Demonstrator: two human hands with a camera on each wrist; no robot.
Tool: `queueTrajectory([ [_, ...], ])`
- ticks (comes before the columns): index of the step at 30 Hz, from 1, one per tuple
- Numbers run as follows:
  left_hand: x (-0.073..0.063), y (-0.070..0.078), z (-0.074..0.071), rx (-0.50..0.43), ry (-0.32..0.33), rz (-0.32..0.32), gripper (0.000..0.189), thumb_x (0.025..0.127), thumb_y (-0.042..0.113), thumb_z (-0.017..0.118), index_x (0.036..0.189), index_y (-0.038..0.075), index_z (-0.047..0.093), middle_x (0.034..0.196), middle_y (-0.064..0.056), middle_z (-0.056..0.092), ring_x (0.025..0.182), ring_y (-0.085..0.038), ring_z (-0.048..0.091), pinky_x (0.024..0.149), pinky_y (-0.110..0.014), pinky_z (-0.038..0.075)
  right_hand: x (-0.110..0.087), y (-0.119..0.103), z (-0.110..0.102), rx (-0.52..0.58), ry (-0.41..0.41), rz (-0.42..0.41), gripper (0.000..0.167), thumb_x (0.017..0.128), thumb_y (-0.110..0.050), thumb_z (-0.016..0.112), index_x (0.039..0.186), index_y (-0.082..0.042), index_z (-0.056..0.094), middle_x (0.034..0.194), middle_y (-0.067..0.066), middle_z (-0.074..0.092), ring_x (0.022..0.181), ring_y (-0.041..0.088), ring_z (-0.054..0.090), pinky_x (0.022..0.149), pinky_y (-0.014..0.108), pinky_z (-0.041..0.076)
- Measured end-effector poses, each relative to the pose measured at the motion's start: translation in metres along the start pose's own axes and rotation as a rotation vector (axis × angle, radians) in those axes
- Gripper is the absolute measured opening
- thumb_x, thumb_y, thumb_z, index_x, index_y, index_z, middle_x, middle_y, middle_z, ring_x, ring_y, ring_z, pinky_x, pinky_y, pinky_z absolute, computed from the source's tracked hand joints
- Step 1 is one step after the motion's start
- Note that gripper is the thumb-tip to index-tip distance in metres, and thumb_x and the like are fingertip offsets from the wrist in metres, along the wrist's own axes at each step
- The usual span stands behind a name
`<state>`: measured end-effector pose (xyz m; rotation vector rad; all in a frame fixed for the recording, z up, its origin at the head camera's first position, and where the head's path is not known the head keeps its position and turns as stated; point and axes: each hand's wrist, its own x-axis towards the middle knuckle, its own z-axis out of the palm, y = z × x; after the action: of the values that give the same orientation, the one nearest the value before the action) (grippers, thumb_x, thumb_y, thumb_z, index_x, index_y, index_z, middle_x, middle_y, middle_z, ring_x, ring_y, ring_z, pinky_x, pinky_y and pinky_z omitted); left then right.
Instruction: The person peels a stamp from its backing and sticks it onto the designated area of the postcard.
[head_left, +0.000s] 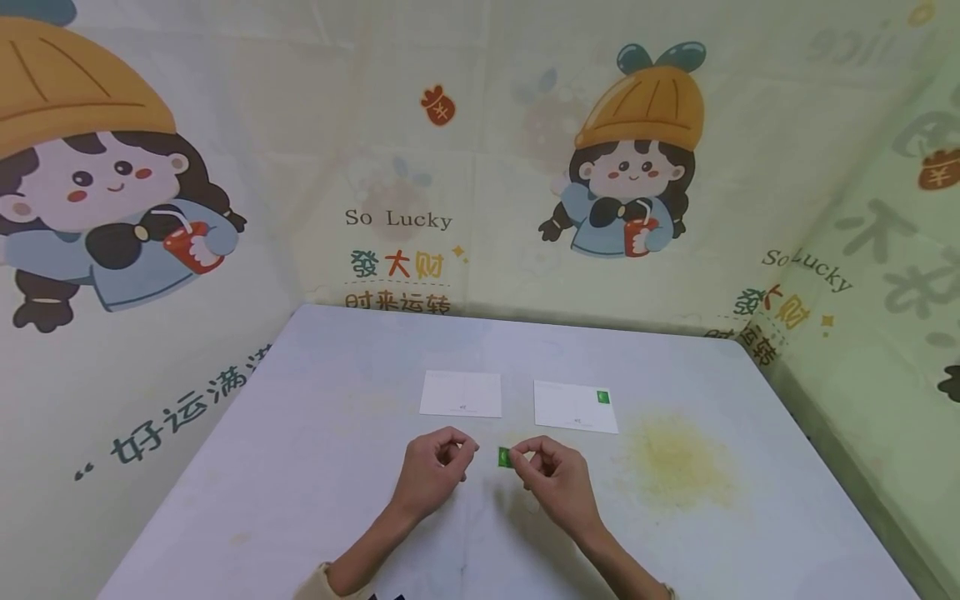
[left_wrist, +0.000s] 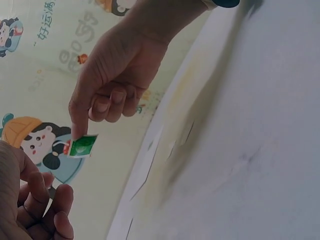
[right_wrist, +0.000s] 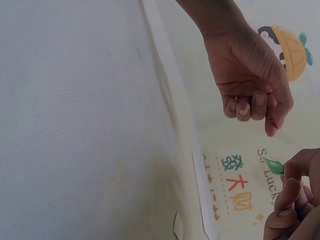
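A small green stamp (head_left: 505, 457) is pinched between the thumb and forefinger of my right hand (head_left: 558, 483), above the table. In the left wrist view the stamp (left_wrist: 82, 146) hangs below the fingertips, its printed face showing; the right wrist view shows it slightly bent. My left hand (head_left: 431, 473) is level with it a short way to the left, fingers curled, with nothing visible in its grasp. Beyond the hands lie two white cards or envelopes. The left card (head_left: 461, 394) has no stamp, while the right card (head_left: 570, 408) bears a similar green stamp (head_left: 603, 397) at its upper right corner.
The white table (head_left: 300, 467) has a yellowish stain (head_left: 675, 458) to the right of the hands. A printed cloth backdrop (head_left: 495, 167) with cartoon figures and lettering stands behind the table and along both sides.
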<state>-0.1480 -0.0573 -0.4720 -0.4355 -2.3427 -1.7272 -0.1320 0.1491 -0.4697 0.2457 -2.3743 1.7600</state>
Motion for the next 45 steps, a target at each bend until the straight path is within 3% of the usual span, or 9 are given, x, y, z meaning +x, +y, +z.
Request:
queueTrajectory([
  [12, 0.012, -0.012, -0.007, 0.031, 0.061, 0.026, 0.014, 0.092, 0.006, 0.068, 0.083, 0.015, 0.074, 0.052, 0.010, 0.056, 0.046, -0.006, 0.051, 0.048, -0.022, 0.035, 0.011, 0.006, 0.003, -0.026, 0.011, 0.006, 0.004, 0.090, -0.013, 0.079, 0.092, -0.011, 0.076, 0.057, -0.001, 0.054, 0.049, 0.008, 0.043, 0.046, 0.019, 0.030],
  [25, 0.025, -0.020, -0.015, 0.108, 0.101, 0.029, 0.008, 0.093, 0.007, 0.068, 0.089, 0.003, 0.074, 0.059, 0.011, 0.060, 0.053, -0.005, 0.055, 0.056, -0.023, 0.043, 0.024, 0.010, 0.005, -0.056, 0.007, 0.018, 0.005, 0.091, -0.015, 0.078, 0.089, -0.012, 0.075, 0.057, 0.000, 0.054, 0.050, 0.007, 0.042, 0.045, 0.020, 0.029],
  [33, 0.032, -0.023, -0.016, 0.158, 0.126, 0.067, 0.005, 0.093, 0.009, 0.069, 0.089, 0.009, 0.072, 0.063, 0.012, 0.064, 0.058, -0.006, 0.054, 0.058, -0.024, 0.046, 0.030, 0.013, 0.006, -0.048, 0.014, 0.033, 0.005, 0.091, -0.017, 0.078, 0.090, -0.012, 0.075, 0.057, 0.001, 0.055, 0.049, 0.007, 0.041, 0.045, 0.020, 0.028],
  [40, 0.037, -0.026, -0.018, 0.204, 0.141, 0.062, 0.005, 0.093, 0.011, 0.068, 0.090, 0.013, 0.072, 0.069, 0.009, 0.068, 0.061, -0.006, 0.059, 0.060, -0.024, 0.049, 0.037, 0.015, 0.007, -0.037, 0.022, 0.059, 0.004, 0.092, -0.015, 0.077, 0.091, -0.011, 0.075, 0.057, 0.003, 0.056, 0.048, 0.009, 0.041, 0.045, 0.021, 0.028],
  [45, 0.040, -0.033, -0.018, 0.262, 0.153, 0.120, 0.004, 0.093, 0.011, 0.068, 0.091, 0.010, 0.071, 0.074, 0.005, 0.070, 0.068, -0.009, 0.064, 0.065, -0.027, 0.054, 0.042, 0.019, 0.008, -0.022, 0.031, 0.082, 0.005, 0.092, -0.015, 0.077, 0.091, -0.010, 0.076, 0.058, 0.006, 0.057, 0.050, 0.010, 0.043, 0.046, 0.021, 0.029],
])
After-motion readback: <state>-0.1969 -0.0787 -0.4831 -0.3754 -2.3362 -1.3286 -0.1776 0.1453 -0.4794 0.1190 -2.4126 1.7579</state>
